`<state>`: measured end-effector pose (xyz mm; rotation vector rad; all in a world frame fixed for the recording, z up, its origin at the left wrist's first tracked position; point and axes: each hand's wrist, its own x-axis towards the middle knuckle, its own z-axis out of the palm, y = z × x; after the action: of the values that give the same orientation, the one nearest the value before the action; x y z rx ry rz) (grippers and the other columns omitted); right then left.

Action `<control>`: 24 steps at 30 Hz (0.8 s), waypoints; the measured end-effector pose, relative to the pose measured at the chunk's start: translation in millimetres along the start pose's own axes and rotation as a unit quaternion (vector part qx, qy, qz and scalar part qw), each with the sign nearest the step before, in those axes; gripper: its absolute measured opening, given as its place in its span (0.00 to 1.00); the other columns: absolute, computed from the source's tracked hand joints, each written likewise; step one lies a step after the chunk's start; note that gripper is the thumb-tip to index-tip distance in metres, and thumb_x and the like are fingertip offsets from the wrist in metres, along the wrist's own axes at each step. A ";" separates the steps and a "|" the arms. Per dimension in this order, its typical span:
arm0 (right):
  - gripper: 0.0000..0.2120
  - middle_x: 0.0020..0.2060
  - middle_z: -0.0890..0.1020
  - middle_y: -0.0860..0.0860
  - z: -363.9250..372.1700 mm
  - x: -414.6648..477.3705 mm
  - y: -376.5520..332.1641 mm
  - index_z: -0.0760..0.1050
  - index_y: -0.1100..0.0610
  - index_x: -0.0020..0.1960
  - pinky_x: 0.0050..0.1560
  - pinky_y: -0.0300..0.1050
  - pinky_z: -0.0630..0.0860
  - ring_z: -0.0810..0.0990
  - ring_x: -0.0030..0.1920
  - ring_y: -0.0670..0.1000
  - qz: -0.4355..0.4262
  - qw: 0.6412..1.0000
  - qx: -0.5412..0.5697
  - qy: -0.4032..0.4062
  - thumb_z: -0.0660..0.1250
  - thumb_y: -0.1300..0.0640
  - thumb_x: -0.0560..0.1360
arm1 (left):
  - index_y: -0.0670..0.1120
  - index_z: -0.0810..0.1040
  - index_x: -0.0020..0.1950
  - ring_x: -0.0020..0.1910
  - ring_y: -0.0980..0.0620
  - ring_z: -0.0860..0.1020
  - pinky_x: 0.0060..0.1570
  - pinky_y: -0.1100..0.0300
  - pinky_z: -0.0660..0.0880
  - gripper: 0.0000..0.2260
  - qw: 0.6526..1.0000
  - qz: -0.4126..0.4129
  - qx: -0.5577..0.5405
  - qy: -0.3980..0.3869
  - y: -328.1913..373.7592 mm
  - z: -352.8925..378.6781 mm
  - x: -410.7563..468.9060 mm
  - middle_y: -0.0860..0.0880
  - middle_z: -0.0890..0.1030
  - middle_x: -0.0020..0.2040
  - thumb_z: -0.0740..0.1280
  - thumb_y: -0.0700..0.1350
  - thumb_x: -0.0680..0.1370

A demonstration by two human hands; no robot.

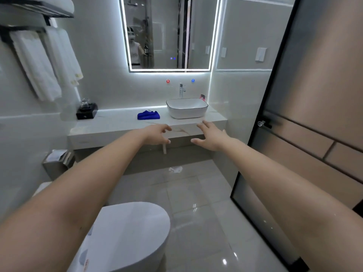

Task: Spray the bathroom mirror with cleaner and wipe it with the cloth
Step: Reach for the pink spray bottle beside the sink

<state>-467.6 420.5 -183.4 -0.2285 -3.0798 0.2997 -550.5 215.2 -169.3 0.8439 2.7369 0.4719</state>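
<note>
A lit-edged mirror (169, 34) hangs on the far wall above the counter (121, 124). A folded blue cloth (148, 115) lies on the counter left of the white basin (187, 107). A pink-topped object (203, 97), perhaps the spray bottle, peeks out behind the basin's right side. Both my arms stretch forward over the floor, well short of the counter. My left hand (157, 133) hangs with fingers loosely curled and holds nothing. My right hand (211, 137) is spread, fingers relaxed, and empty.
A toilet (127, 236) stands close at lower left. White towels (45, 63) hang on a rack at left. A black tray with glasses (86, 110) sits at the counter's left end. A dark-framed glass door (306, 114) stands at right. A bin (58, 163) sits under the counter.
</note>
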 end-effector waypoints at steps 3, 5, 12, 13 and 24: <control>0.35 0.77 0.48 0.48 7.6 53.6 20.2 0.50 0.48 0.77 0.72 0.67 0.48 0.47 0.77 0.51 -0.009 1.000 -0.007 -0.016 0.59 0.37 0.76 | 0.51 0.62 0.72 0.68 0.47 0.68 0.67 0.53 0.64 0.25 1.000 -0.012 -0.006 0.003 -13.5 0.3 49.7 0.48 0.68 0.71 0.65 0.48 0.77; 0.35 0.77 0.47 0.49 3.8 97.8 32.2 0.49 0.49 0.77 0.71 0.65 0.49 0.47 0.77 0.51 -0.029 0.999 -0.014 -0.018 0.59 0.38 0.76 | 0.52 0.61 0.73 0.68 0.47 0.67 0.66 0.53 0.64 0.26 1.000 -0.025 -0.002 0.005 -21.7 -5.5 86.5 0.48 0.67 0.71 0.65 0.49 0.76; 0.34 0.77 0.50 0.50 -41.5 258.1 77.1 0.50 0.50 0.77 0.73 0.61 0.53 0.49 0.77 0.52 -0.108 0.993 -0.022 0.035 0.58 0.38 0.77 | 0.51 0.62 0.73 0.66 0.48 0.69 0.62 0.57 0.66 0.26 0.995 -0.051 -0.025 0.086 -8.4 -60.4 228.8 0.49 0.68 0.71 0.66 0.49 0.76; 0.34 0.77 0.50 0.50 -49.8 279.7 87.5 0.50 0.50 0.77 0.73 0.62 0.54 0.50 0.77 0.52 -0.113 0.992 -0.026 0.041 0.57 0.38 0.77 | 0.51 0.62 0.72 0.66 0.48 0.70 0.60 0.58 0.66 0.26 0.994 -0.049 -0.028 0.098 -1.5 -66.8 249.8 0.49 0.68 0.71 0.66 0.49 0.76; 0.34 0.77 0.50 0.49 -27.4 480.2 191.1 0.52 0.49 0.76 0.72 0.64 0.54 0.48 0.77 0.52 -0.092 0.995 0.032 0.026 0.59 0.38 0.76 | 0.53 0.62 0.73 0.65 0.48 0.70 0.62 0.57 0.66 0.26 0.996 -0.059 -0.014 0.060 -9.8 -85.0 457.8 0.50 0.67 0.71 0.65 0.50 0.77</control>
<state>-913.6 683.1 -182.1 0.0484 -3.0050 0.3754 -950.8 452.8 -154.3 0.6613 2.8614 0.5527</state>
